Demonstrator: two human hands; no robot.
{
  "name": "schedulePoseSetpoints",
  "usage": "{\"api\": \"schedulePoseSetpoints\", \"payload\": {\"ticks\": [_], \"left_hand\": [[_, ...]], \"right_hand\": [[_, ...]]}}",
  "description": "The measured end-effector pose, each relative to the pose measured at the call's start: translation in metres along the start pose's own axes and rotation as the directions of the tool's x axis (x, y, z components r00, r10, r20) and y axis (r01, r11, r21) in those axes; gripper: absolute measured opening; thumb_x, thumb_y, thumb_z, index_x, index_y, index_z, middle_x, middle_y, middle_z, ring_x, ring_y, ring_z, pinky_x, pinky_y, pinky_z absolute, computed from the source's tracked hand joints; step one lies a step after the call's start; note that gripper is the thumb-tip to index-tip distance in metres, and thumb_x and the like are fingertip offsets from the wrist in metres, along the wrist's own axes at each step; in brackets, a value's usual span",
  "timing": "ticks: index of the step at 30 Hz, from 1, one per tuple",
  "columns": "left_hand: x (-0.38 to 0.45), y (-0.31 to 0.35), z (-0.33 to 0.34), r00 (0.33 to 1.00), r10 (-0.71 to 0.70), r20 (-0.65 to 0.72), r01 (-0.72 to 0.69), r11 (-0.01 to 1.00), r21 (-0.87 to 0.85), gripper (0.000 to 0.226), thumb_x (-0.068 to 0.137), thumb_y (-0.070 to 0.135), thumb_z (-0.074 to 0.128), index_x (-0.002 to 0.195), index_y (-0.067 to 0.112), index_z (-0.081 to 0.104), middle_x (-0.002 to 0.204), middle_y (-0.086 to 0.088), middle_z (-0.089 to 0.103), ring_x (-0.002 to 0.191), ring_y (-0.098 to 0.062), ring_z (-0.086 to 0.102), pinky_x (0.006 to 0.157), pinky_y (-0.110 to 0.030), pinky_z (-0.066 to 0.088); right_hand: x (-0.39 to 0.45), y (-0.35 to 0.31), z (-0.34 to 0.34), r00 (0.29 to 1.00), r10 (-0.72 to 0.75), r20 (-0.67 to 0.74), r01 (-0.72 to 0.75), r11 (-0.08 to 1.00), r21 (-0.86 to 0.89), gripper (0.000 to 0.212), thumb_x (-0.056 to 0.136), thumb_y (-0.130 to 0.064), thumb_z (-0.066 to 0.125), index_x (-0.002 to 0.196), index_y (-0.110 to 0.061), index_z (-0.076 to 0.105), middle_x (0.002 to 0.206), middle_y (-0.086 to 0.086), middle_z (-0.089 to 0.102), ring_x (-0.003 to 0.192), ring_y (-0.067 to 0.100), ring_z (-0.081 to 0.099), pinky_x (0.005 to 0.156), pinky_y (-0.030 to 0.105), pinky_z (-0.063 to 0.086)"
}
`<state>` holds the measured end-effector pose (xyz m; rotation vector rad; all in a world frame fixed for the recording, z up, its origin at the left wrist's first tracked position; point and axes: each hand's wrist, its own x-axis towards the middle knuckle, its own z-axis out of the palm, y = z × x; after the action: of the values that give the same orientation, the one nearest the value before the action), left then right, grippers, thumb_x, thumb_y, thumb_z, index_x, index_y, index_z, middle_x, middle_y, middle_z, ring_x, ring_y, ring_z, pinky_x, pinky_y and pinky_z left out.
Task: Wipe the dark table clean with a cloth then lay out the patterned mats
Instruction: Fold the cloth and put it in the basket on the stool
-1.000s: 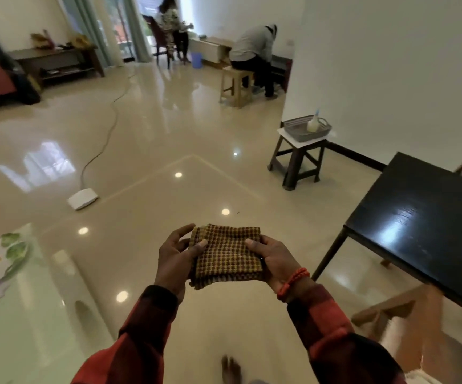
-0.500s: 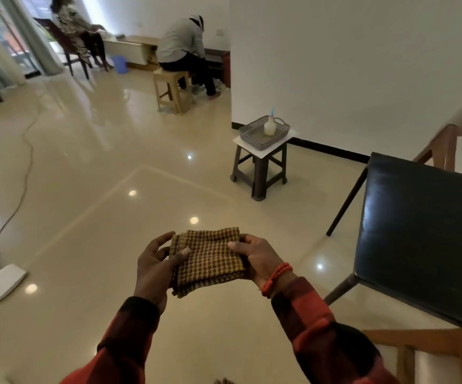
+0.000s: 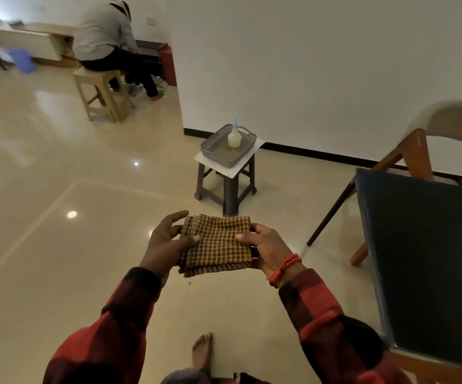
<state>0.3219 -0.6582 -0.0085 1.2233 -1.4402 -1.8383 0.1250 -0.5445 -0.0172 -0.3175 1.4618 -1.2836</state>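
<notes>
I note both hands, left hand (image 3: 163, 245) and right hand (image 3: 268, 249), gripping the folded cloth (image 3: 216, 245) with curled fingers, wiping not begun; next, I judge, reach the dark table (image 3: 429, 261)

Red-and-black checked sleeves (image 3: 119, 322) cover both arms, an orange beaded bracelet (image 3: 284, 268) circling the right wrist.

The view is swinging rightward: the small stool (image 3: 225, 184) with its grey basket (image 3: 228, 146) is drifting from the right of the frame toward the centre, and the seated person (image 3: 108, 37) is sliding to the upper left. The dark table (image 3: 429, 259) is growing to fill the right edge, and a chair (image 3: 429, 139) is coming into view behind it. A bare foot (image 3: 202, 353) is appearing at the bottom centre.
</notes>
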Motion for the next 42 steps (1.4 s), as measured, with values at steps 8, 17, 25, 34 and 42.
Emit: {"api": "schedulePoseSetpoints", "payload": {"ticks": [8, 17, 25, 34, 42], "left_hand": [[0.157, 0.071, -0.021, 0.995, -0.018, 0.102, 0.017, 1.0, 0.016, 0.053, 0.083, 0.003, 0.076, 0.124, 0.033, 0.061, 0.113, 0.0, 0.071, 0.096, -0.02, 0.072, 0.064, -0.03, 0.06], [0.356, 0.106, -0.022, 0.994, -0.019, 0.105, 0.013, 0.998, 0.063, 0.056, 0.082, 0.003, 0.077, 0.123, 0.038, 0.061, 0.103, 0.0, 0.075, 0.087, -0.015, 0.075, 0.061, -0.03, 0.059], [0.527, 0.152, -0.02, 0.992, -0.093, 0.084, 0.08, 0.986, 0.149, 0.054, 0.081, 0.002, 0.077, 0.12, 0.037, 0.062, 0.099, 0.001, 0.076, 0.091, -0.019, 0.074, 0.065, -0.032, 0.06], [0.693, 0.175, 0.007, 0.953, -0.189, 0.238, 0.124, 0.957, 0.263, 0.066, 0.077, 0.003, 0.082, 0.129, 0.032, 0.056, 0.114, 0.001, 0.07, 0.105, -0.018, 0.067, 0.065, -0.029, 0.06], [0.823, 0.132, 0.02, 0.906, -0.313, 0.284, 0.169, 0.884, 0.435, 0.075, 0.079, -0.01, 0.073, 0.14, 0.022, 0.044, 0.129, -0.009, 0.058, 0.12, -0.025, 0.056, 0.089, -0.044, 0.058]], "right_hand": [[0.118, -0.075, 0.024, 0.995, -0.022, -0.101, 0.029, 0.997, 0.073, 0.029, 0.089, -0.003, 0.067, 0.115, -0.015, 0.066, 0.103, 0.009, 0.076, 0.091, 0.028, 0.074, 0.068, 0.037, 0.06], [0.297, -0.145, 0.031, 0.992, -0.008, -0.128, 0.028, 0.987, 0.161, 0.03, 0.088, 0.005, 0.065, 0.112, -0.015, 0.065, 0.109, 0.011, 0.074, 0.094, 0.03, 0.073, 0.072, 0.042, 0.061], [0.439, -0.226, 0.039, 0.992, 0.065, -0.104, -0.041, 0.975, 0.22, 0.048, 0.077, 0.009, 0.075, 0.12, -0.01, 0.062, 0.098, 0.004, 0.076, 0.085, 0.024, 0.074, 0.067, 0.037, 0.06], [0.571, -0.277, 0.031, 0.937, 0.13, -0.324, -0.041, 0.963, 0.266, 0.056, 0.078, 0.018, 0.069, 0.129, -0.003, 0.056, 0.112, 0.012, 0.07, 0.084, 0.021, 0.071, 0.053, 0.027, 0.058], [0.701, -0.25, 0.021, 0.827, 0.216, -0.519, -0.156, 0.975, 0.157, 0.046, 0.073, 0.015, 0.076, 0.108, -0.012, 0.062, 0.104, 0.01, 0.072, 0.092, 0.026, 0.071, 0.069, 0.035, 0.061]]}}
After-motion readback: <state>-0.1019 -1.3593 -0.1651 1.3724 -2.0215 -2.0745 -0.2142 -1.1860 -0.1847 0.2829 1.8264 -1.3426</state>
